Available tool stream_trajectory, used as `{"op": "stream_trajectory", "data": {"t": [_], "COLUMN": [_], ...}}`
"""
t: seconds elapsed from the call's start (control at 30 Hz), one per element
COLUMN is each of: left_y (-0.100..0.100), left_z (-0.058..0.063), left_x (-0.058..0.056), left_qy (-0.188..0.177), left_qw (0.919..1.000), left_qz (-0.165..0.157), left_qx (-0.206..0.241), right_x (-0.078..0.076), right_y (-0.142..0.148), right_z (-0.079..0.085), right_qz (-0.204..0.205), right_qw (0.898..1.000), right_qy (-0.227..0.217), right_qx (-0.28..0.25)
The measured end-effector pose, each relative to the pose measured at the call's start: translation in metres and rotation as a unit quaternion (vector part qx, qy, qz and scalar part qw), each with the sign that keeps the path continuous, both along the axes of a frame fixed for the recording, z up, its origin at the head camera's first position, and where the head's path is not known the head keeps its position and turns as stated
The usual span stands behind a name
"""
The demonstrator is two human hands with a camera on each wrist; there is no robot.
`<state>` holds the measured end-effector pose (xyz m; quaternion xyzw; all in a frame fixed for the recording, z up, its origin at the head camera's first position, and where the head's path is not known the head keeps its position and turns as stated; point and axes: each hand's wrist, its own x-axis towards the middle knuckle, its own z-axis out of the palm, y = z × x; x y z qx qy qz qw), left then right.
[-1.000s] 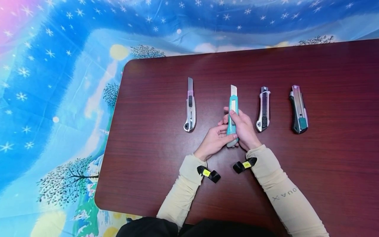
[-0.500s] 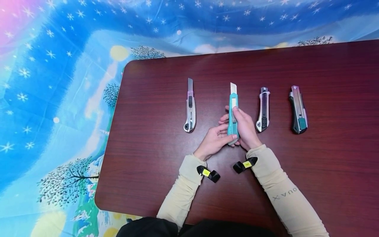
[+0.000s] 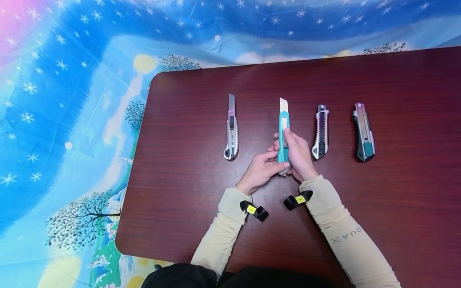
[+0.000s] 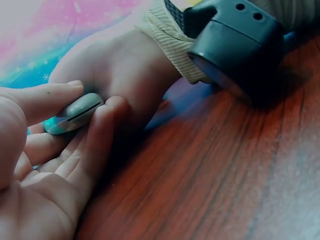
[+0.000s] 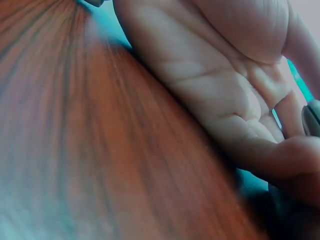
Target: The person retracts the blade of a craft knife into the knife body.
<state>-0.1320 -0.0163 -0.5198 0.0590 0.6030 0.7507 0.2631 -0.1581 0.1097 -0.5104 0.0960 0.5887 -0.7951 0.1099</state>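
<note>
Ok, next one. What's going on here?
A person has a teal utility knife in both hands. The right hand holds the handle, thumb on its upper face, and the left hand pinches the base. The blade is out, pointing away from the person. Three more knives lie on the table: a silver one to the left, two others to the right.

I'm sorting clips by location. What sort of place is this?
Likely an indoor filming corner: a snowflake-patterned cloth behind and beside a reddish-brown table, plus two black wrist cameras. The room itself doesn't show.
</note>
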Motion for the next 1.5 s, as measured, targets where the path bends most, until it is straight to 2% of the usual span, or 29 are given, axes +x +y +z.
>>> {"op": "stream_trajectory", "data": {"t": [0.2,0.37,0.6,1.13,1.5], "left_y": [0.0005,-0.0001,-0.0009,-0.0004,-0.0015], "left_z": [0.0008,0.0017,0.0018,-0.0011,-0.0028], "left_x": [-0.0008,-0.0017,-0.0017,-0.0004,-0.0008], "left_qy": [0.015,0.018,0.015,0.011,0.011], "left_qw": [0.9997,0.9993,0.9995,0.9998,0.9998], "left_qz": [-0.006,-0.014,-0.020,-0.015,-0.013], "left_qx": [-0.018,-0.031,-0.019,-0.005,0.002], "right_x": [-0.0015,-0.0016,-0.0013,0.0019,0.0012], "right_y": [-0.0005,-0.0001,0.0012,0.0028,0.0039], "right_z": [-0.0009,-0.0014,-0.0008,-0.0007,-0.0008], "right_qz": [-0.001,0.008,0.020,0.047,0.068], "right_qw": [1.000,0.999,0.996,0.997,0.994], "right_qy": [0.019,0.042,0.071,0.064,0.082], "right_qx": [0.022,0.020,0.040,-0.006,-0.006]}}
